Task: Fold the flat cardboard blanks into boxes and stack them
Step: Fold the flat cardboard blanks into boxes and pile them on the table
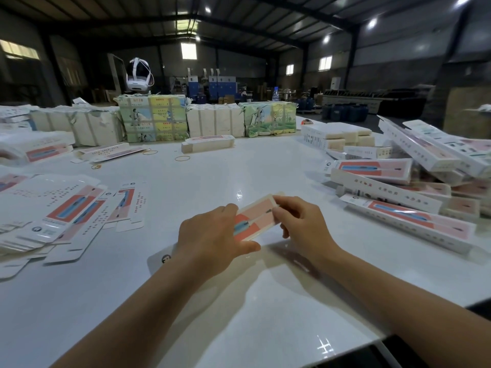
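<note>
Left hand (212, 243) hides the near half of the box (256, 217), so that end's unclear. Both hands pinch it; right hand (300, 221) closed on the far end.

Dim warehouse (265, 27), glossy white table (212, 176)

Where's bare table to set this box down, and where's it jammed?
Free: the white table between the hands and the far bundles, past the rubber bands; also the near strip under the forearms. Crowded: flat blanks on the left, folded boxes piled on the right.
</note>
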The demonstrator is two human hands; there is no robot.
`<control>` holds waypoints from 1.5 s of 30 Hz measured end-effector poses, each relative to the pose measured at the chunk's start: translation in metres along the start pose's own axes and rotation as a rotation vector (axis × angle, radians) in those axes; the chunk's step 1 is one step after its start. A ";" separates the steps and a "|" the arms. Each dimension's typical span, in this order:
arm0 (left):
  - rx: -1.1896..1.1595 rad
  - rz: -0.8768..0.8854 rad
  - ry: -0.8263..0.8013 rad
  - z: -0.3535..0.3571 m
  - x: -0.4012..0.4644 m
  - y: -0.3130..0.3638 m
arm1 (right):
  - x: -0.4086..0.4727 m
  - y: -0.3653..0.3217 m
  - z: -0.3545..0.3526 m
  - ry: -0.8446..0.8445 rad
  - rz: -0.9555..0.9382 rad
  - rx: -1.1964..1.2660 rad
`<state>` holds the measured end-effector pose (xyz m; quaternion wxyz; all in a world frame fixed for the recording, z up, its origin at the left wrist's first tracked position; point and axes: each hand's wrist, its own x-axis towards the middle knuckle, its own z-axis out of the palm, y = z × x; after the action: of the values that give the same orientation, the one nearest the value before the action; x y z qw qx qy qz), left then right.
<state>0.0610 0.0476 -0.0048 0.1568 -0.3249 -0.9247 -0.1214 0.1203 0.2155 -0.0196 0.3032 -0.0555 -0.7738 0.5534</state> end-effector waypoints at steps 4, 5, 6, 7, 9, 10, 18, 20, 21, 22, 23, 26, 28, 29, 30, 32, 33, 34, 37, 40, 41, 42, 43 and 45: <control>0.033 -0.005 0.031 0.003 0.001 0.004 | 0.000 -0.002 0.000 -0.025 0.076 0.097; 0.044 -0.006 0.039 0.004 0.001 0.005 | 0.000 -0.003 0.001 -0.034 0.097 0.113; 0.048 -0.009 0.044 0.005 0.001 0.006 | 0.000 -0.004 0.001 -0.040 0.108 0.120; 0.045 -0.013 0.046 0.005 0.002 0.006 | 0.001 -0.003 0.001 -0.048 0.103 0.109; 0.031 -0.022 0.041 0.005 0.003 0.005 | 0.001 -0.003 0.000 -0.053 0.048 0.005; 0.019 -0.024 0.035 0.005 0.003 0.004 | 0.001 -0.004 -0.001 -0.029 0.007 -0.078; -0.028 0.017 -0.016 0.003 0.004 -0.007 | 0.014 -0.004 -0.010 -0.150 0.501 0.584; -0.034 0.024 -0.014 0.003 0.003 -0.008 | 0.012 -0.004 -0.010 -0.170 0.447 0.533; -0.041 0.025 -0.007 0.003 0.004 -0.008 | 0.010 -0.004 -0.009 -0.138 0.348 0.449; -0.050 0.027 0.009 0.004 0.004 -0.008 | 0.006 -0.005 -0.007 -0.098 0.209 0.311; -0.056 0.030 0.036 0.004 0.004 -0.007 | 0.002 -0.007 -0.006 -0.052 0.052 0.126; -0.005 0.042 0.151 0.006 0.006 -0.003 | -0.009 -0.010 0.002 0.035 -0.282 -0.307; 0.045 0.053 0.208 0.009 0.006 0.001 | -0.012 -0.010 0.010 0.053 -0.351 -0.395; 0.060 0.052 0.224 0.010 0.006 0.003 | -0.012 -0.011 0.012 0.068 -0.349 -0.386; 0.067 0.048 0.237 0.011 0.006 0.004 | -0.012 -0.012 0.013 0.085 -0.337 -0.350; 0.055 0.037 0.260 0.010 0.008 0.004 | -0.011 -0.015 0.012 0.114 -0.345 -0.310; 0.042 0.032 0.278 0.009 0.008 0.005 | -0.010 -0.018 0.013 0.114 -0.369 -0.322; 0.037 0.035 0.312 0.008 0.008 0.006 | -0.010 -0.021 0.015 0.103 -0.394 -0.346; 0.031 0.103 0.435 0.002 0.008 0.003 | -0.004 -0.028 0.025 0.005 -0.389 -0.312; 0.004 0.150 0.500 0.000 0.009 -0.013 | 0.006 -0.037 0.027 -0.102 -0.117 0.146; 0.005 0.176 0.525 0.001 0.009 -0.018 | 0.007 -0.036 0.026 -0.124 -0.037 0.309; 0.008 0.207 0.552 0.001 0.009 -0.021 | 0.008 -0.034 0.026 -0.136 0.015 0.437; 0.011 0.237 0.569 0.002 0.009 -0.023 | 0.007 -0.031 0.026 -0.132 0.037 0.509; 0.006 0.278 0.575 0.004 0.010 -0.024 | 0.002 -0.027 0.026 -0.106 0.025 0.518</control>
<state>0.0378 0.0364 -0.0077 0.4277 -0.3999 -0.7897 -0.1828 0.1113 0.1847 -0.0005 0.2596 0.0433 -0.6205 0.7388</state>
